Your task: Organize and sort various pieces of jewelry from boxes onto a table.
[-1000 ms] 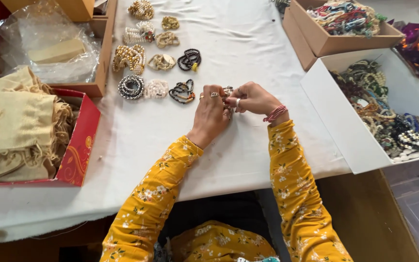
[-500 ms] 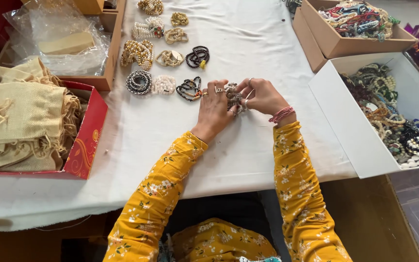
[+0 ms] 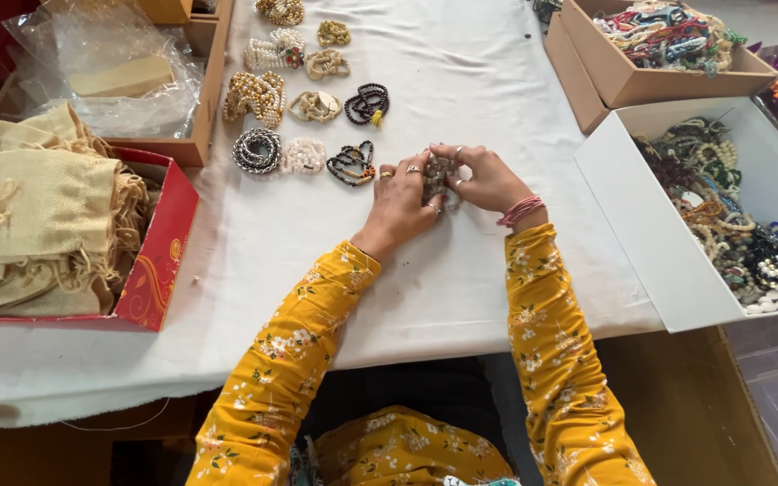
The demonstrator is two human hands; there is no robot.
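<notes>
pale beaded bracelet bunched on white cloth, between fingers.

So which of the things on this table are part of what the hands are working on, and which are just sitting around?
In hand:
- left hand and right hand, both on a beaded bracelet
- sorted bracelets laid in rows beside them
- white box of loose bracelets

Lying about:
- red box of cloth pouches
- plastic bags
- cardboard box of colourful jewellery
</notes>
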